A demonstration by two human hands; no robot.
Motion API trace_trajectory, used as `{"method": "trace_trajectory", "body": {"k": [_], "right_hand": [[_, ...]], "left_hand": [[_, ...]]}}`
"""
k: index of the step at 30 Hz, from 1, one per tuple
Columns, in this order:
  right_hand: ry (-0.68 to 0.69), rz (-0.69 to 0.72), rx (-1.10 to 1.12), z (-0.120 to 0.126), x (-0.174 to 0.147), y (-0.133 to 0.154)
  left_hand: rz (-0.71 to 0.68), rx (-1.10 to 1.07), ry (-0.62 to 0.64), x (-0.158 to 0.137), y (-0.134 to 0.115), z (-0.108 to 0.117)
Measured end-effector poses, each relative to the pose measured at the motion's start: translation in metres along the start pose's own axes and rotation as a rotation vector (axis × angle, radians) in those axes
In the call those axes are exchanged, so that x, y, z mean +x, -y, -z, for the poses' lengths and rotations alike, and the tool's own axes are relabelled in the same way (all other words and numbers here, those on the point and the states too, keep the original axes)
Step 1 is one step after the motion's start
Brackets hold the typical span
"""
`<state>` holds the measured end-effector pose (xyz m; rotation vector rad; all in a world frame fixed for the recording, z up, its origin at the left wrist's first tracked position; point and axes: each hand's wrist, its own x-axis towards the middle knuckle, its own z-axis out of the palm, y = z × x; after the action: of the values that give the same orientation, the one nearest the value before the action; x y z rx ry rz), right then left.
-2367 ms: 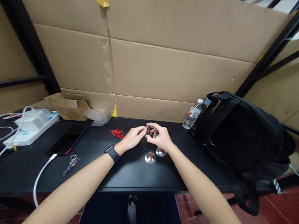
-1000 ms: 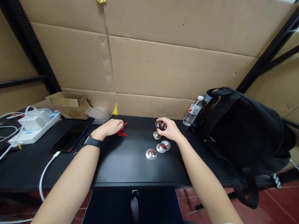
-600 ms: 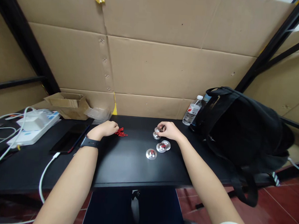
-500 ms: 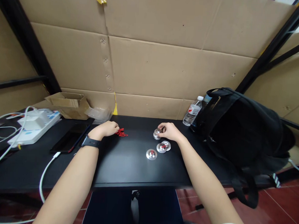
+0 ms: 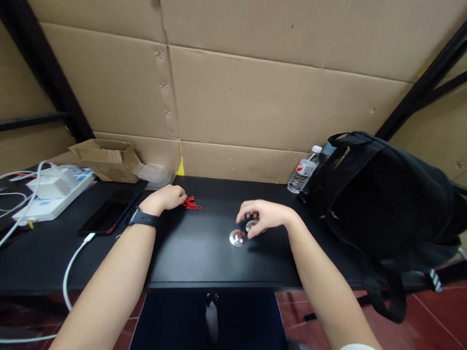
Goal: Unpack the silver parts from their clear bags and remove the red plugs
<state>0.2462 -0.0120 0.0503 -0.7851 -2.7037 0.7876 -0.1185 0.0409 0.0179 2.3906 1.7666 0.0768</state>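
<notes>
My left hand (image 5: 170, 196), with a dark watch on its wrist, rests on the desk with its fingers closed at the end of a bundle of red cord (image 5: 192, 204). My right hand (image 5: 268, 217) is over some small silver cymbals, thumb and fingers apart in a curved shape. One cymbal (image 5: 238, 238), domed with a red bit at its centre, lies flat just below the right fingertips. Another cymbal (image 5: 251, 227) shows partly between thumb and fingers; the hand hides the rest of it and anything behind.
On the black desk (image 5: 198, 256), a water bottle (image 5: 305, 169) and a black backpack (image 5: 388, 204) stand to the right. To the left are a phone (image 5: 110, 213), a white power strip (image 5: 56, 199) with cables and a cardboard box (image 5: 109, 160). Cardboard walls rise behind.
My right hand has moved nearer to me, from the back cymbals to above the middle ones, and its fingers have spread. My left hand stays by the red cord.
</notes>
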Motion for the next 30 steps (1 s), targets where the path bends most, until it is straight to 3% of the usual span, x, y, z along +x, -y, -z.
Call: {"method": "trace_trajectory", "body": {"k": [3,7,12,15,18,21,25,30], "right_hand": [[0.122,-0.044,0.021,-0.017,0.008,0.011],[0.128,-0.096,0.047,-0.033,0.017,0.01],[-0.168,-0.018,0.047,-0.027,0.019,0.009],[-0.383,-0.054,0.089,-0.026,0.021,0.011],[-0.519,-0.037,0.196,-0.029,0.026,0.01],[-0.597,0.014,0.263,-0.031,0.029,0.005],[-0.67,0.001,0.331,-0.032,0.03,0.0],[-0.599,-0.035,0.497,-0.038,0.031,-0.001]], "left_hand": [[0.052,0.009,-0.053,-0.001,0.004,0.0],[0.045,-0.06,-0.157,-0.005,-0.001,0.007],[-0.237,-0.202,-0.174,-0.011,-0.035,0.014],[-0.423,-0.342,-0.165,-0.014,-0.067,0.007],[-0.534,-0.53,-0.235,-0.015,-0.096,-0.003],[-0.528,-0.656,-0.307,-0.015,-0.112,-0.011],[-0.552,-0.688,-0.266,-0.015,-0.115,-0.016],[-0.576,-0.6,-0.28,-0.014,-0.113,-0.018]]}}
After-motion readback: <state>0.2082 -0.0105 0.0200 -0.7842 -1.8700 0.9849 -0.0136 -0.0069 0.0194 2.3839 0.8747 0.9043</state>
